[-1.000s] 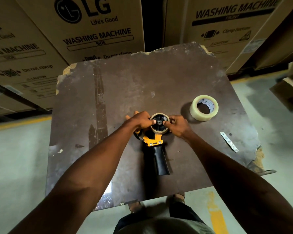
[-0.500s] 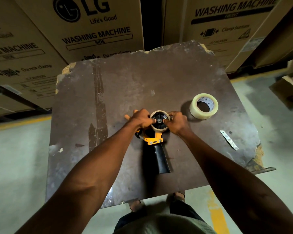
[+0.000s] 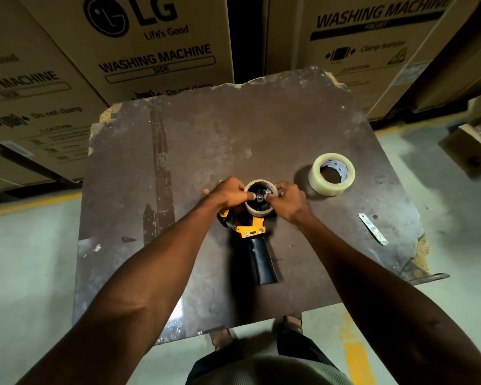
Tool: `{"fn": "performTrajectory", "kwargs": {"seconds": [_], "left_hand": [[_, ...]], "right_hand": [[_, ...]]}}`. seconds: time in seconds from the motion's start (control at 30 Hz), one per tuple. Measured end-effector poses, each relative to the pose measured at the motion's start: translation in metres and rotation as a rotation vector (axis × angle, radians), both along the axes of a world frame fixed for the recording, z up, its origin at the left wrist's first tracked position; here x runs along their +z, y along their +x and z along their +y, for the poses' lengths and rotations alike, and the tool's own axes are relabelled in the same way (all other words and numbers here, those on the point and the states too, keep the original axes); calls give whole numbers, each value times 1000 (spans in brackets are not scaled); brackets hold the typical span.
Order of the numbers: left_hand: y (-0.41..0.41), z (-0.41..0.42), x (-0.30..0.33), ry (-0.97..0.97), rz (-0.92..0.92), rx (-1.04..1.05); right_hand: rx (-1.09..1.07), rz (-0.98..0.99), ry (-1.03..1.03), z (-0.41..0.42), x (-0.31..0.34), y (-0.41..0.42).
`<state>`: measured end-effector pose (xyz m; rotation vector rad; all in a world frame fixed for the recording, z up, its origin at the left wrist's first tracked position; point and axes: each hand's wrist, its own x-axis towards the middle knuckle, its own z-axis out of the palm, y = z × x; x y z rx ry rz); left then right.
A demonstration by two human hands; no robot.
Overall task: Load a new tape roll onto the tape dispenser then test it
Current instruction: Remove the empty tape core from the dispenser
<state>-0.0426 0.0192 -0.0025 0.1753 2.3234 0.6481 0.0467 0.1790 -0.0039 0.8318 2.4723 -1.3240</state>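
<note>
while the tape dispenser (image 3: 254, 240) lies flat, both hands, left hand (image 3: 229, 193) and right hand (image 3: 286, 201), pinch its empty core (image 3: 260, 211).

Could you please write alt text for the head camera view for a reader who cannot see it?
Both hands, left hand and right hand, grip an empty cardboard core on a yellow and black tape dispenser lying on a worn brown table. A new clear tape roll lies to the right.
</note>
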Motion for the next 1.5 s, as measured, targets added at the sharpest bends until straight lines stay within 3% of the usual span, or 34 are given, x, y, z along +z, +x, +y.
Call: {"fn": "performTrajectory", "kwargs": {"seconds": [0.13, 0.23, 0.33, 0.47, 0.63, 1.17, 1.5], "left_hand": [[1, -16, 12, 268, -141, -89], [5, -28, 16, 373, -224, -180], [11, -32, 11, 370, -141, -212], [17, -34, -1, 406, -16, -202], [23, -35, -1, 434, 9, -194], [27, -37, 6, 550, -77, -160], [25, -32, 11, 494, -87, -210]], "right_hand": [[169, 95, -224, 15, -3, 16], [308, 112, -196, 19, -5, 27], [372, 178, -88, 18, -9, 25], [356, 197, -152, 15, -7, 22], [343, 204, -171, 19, -8, 18], [322, 341, -37, 15, -2, 20], [282, 357, -45, 16, 1, 22]]}}
